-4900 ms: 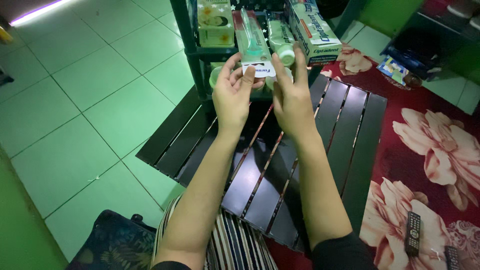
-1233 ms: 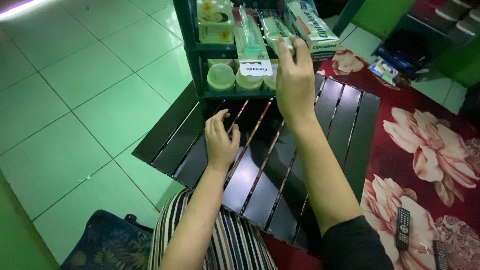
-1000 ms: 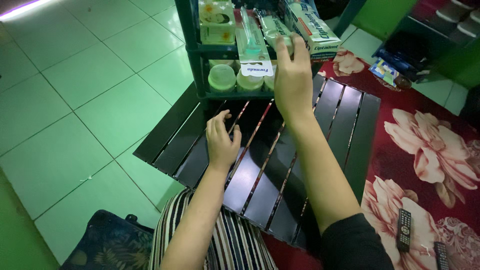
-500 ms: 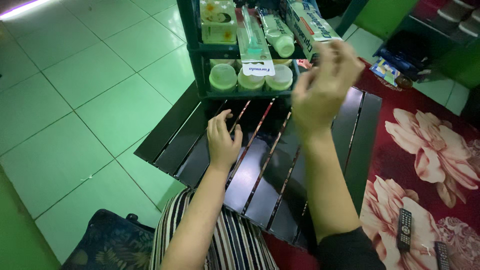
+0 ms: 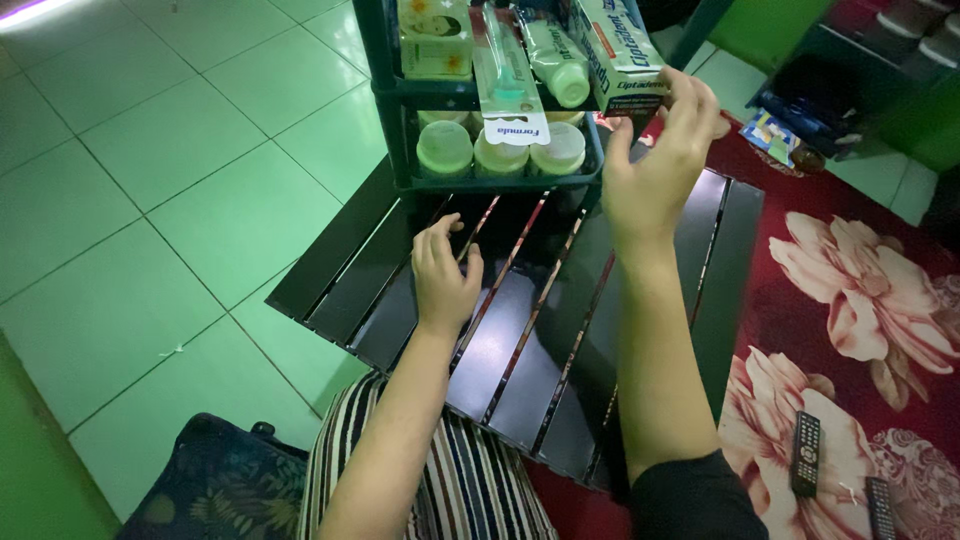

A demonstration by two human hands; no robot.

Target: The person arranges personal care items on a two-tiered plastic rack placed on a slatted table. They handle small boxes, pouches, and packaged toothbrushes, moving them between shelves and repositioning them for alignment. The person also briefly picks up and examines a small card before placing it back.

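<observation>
1. Below, the black slatted table point(image 5: 560, 330) spans the view between the green tiled floor point(image 5: 150, 180) and the red flowered carpet point(image 5: 850, 300), with my striped lap at its near edge.
2. Dark shelf rack point(image 5: 390, 120) at the far end of the table: upper tier holds boxes, a packaged toothbrush point(image 5: 505, 80) and a pale bottle point(image 5: 555, 65); lower tier holds three round jars point(image 5: 500, 150).
3. My right hand point(image 5: 655, 160) has left the jars and moved rightward; its fingers now curl around the long toothpaste box point(image 5: 615, 45) at the upper tier's right edge, so attention has passed to that box.
4. My left hand point(image 5: 443, 275) has stayed on the slats, loosely curled, holding nothing.
5. Two remote controls point(image 5: 805, 452) lie on the carpet.
</observation>
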